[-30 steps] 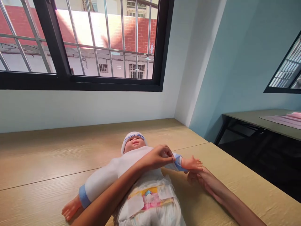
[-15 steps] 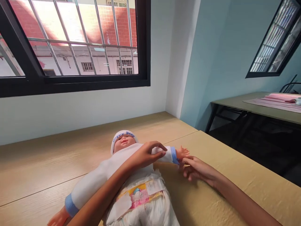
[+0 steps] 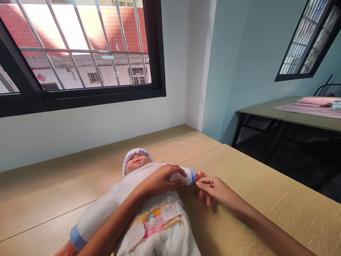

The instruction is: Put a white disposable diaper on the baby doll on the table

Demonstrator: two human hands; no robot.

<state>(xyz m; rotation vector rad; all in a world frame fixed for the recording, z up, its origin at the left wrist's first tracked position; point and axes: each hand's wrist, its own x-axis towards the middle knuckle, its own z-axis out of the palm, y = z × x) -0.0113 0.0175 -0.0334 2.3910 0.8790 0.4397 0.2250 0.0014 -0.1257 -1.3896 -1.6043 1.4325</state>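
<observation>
A baby doll point(image 3: 128, 188) lies on its back on the table, wearing a white long-sleeved top with blue cuffs, a white "Happy Baby" hat point(image 3: 137, 153) and a diaper point(image 3: 160, 231) with a colourful printed front. Across its chest reaches my left arm. My left hand point(image 3: 165, 179) is curled round the upper part of the doll's sleeved arm point(image 3: 186, 175) on the right. Beside the blue cuff point(image 3: 193, 176), my right hand point(image 3: 213, 188) pinches with thumb and forefinger at the cuff's edge by the doll's wrist; the other fingers curl below.
The light wooden tabletop point(image 3: 253, 199) extends under the doll, with seams between its boards. Behind it are a white wall and a black-framed barred window point(image 3: 87, 94). A second table point(image 3: 255, 110) with pink cloth point(image 3: 306, 106) stands at the right.
My right hand has moved slightly left, along with the doll's hand and cuff. My left hand's fingers sit a little lower on the sleeve. The view has shifted slightly.
</observation>
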